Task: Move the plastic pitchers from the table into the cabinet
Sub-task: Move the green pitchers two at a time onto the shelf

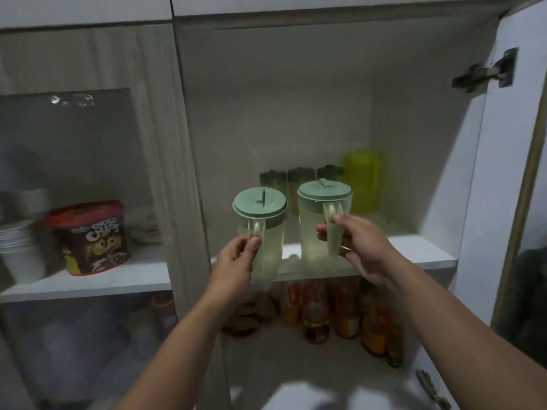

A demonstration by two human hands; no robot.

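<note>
Both pitchers showed cloudy, see-through plastic bodies under matt, speckled green lids. The shelf looked like smooth white laminate. A metal hinge gleamed dully on the door. Behind, a yellow-green tub looked like translucent plastic.

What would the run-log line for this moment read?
left hand: grips left pitcher handle | right hand: grips right pitcher handle | place: cabinet shelf front | release: not yet
</note>
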